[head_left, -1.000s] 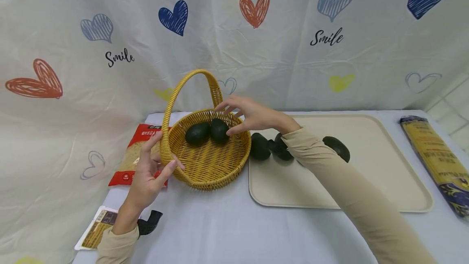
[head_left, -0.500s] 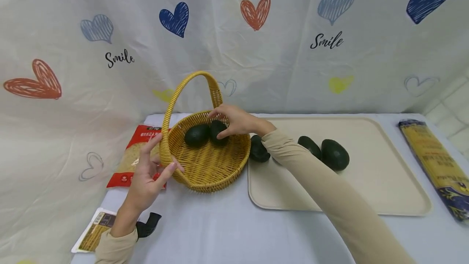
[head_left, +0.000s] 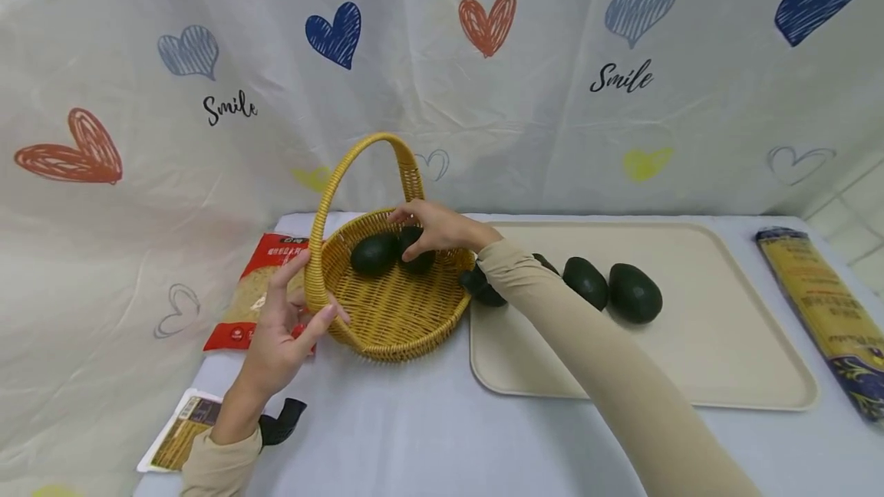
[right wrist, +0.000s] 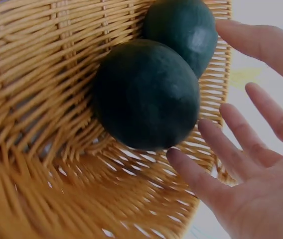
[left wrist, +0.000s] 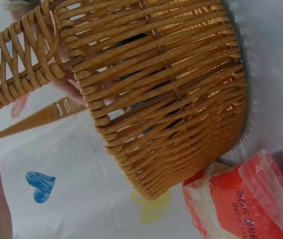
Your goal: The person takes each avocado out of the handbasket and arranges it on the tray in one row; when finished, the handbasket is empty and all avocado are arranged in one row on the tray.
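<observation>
A: Where do things stand at the wicker basket (head_left: 394, 305), centre-left of the head view?

B: The left hand (head_left: 279, 340) braces its near rim beside the handle, thumb and fingers spread and lying against the weave. The right hand (head_left: 431, 228) is over the far side of the basket, at the right one of two avocados (head_left: 417, 250) lying there, touching the other avocado (head_left: 374, 254).

A: Is that hand clamped on it?

B: Not by the right-wrist view: the fingers (right wrist: 209, 181) are spread apart and nearly straight, with the fruit (right wrist: 146, 94) just beside the fingertips in the middle of the frame. At most they brush it.

A: So how should this step be handled?

B: I'd say keep the left hand pressing the rim so the light basket cannot slide or tip. Let the avocado settle against its neighbour and the woven wall before the fingers lift, and draw them out upward, clear of the handle (head_left: 359, 167).

A: Anything else nearby?

B: More avocados (head_left: 608, 290) lie on the beige tray (head_left: 725, 343) right of centre, the arm's sleeve crossing over the nearest. A red packet (head_left: 255, 282) sits at the left.
</observation>
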`<move>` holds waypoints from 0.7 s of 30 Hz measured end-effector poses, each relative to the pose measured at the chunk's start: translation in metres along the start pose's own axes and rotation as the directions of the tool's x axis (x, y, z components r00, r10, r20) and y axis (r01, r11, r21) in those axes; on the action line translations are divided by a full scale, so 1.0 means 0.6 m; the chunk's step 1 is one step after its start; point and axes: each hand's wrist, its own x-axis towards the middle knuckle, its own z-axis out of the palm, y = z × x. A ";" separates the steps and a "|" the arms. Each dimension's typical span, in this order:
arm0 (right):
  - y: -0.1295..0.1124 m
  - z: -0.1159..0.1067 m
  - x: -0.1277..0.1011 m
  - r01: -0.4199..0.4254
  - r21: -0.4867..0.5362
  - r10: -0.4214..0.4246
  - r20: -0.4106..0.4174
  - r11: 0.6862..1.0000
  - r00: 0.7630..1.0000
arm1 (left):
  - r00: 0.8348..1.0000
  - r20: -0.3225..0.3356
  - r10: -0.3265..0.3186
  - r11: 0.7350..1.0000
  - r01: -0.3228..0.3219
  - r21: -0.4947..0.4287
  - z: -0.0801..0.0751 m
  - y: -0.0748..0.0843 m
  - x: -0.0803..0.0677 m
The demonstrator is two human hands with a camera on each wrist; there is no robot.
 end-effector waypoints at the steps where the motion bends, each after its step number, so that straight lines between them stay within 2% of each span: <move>1: 0.001 0.001 0.003 -0.012 0.011 0.012 -0.002 1.000 1.000 | 1.000 0.000 -0.002 1.000 0.002 -0.001 0.000 0.000 0.001; 7: 0.010 0.015 0.018 -0.079 0.050 0.081 -0.027 0.996 0.996 | 1.000 0.002 -0.014 1.000 0.014 0.001 0.000 0.000 0.002; 11: 0.013 0.021 0.023 -0.107 0.055 0.109 -0.023 0.993 0.994 | 1.000 0.006 0.006 1.000 -0.006 -0.005 -0.001 -0.002 0.002; 21: 0.021 0.025 0.023 -0.162 0.005 0.162 0.054 0.987 0.985 | 1.000 -0.002 -0.011 1.000 0.011 0.015 -0.001 0.002 0.002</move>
